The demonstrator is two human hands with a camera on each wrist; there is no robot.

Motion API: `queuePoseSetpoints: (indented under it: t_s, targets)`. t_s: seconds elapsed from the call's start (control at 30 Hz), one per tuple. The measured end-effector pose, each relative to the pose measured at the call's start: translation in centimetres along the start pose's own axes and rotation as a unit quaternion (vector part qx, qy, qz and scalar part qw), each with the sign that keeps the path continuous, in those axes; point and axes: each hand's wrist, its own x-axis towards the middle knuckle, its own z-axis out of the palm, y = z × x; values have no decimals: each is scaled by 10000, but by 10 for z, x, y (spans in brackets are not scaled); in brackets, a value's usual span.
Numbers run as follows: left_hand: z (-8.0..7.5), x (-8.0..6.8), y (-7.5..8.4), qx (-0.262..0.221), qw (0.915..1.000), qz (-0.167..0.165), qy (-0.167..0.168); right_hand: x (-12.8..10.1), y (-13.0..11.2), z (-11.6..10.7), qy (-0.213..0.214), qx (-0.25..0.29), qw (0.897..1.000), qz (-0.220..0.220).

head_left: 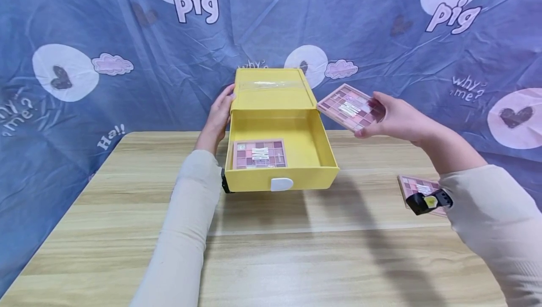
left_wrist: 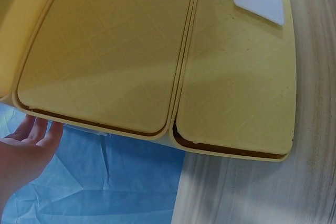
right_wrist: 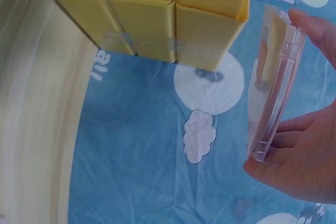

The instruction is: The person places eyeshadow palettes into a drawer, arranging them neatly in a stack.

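A yellow drawer unit (head_left: 271, 97) stands on the table with its top drawer (head_left: 247, 181) pulled out. Inside that drawer, at the left, lies an eyeshadow palette (head_left: 278, 155). My left hand (head_left: 217, 116) rests against the unit's left side; in the left wrist view its fingertips (left_wrist: 51, 136) touch the edge beside the drawer fronts. Up to the right of the drawer, my right hand (head_left: 398, 117) grips a second eyeshadow palette (head_left: 345, 108) by its right end, thumb and fingers on opposite edges. This palette is tilted and held in the air.
Another eyeshadow palette (head_left: 417, 184) lies on the wooden table (head_left: 271, 260) at the right, partly covered by the right wrist's camera (head_left: 427, 202). A white pull tab (head_left: 282, 184) sits on the drawer front. Behind the table hangs a blue printed cloth (head_left: 169, 71).
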Motion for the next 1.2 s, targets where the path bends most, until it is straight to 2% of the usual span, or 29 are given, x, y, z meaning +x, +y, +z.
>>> queuePoseSetpoints:
  t_s: [0.33,0.7,1.2]
  targets:
    - [1,0,0,-11,10000,-7,41,5,-23,6,-35,144,9989,-455]
    - [1,0,1,-50,10000,-3,53,11,-46,19,-283,378,9959,-775]
    - [0,1,-2,-43,9999,48,92,25,-61,50,-732,466,9842,-1543]
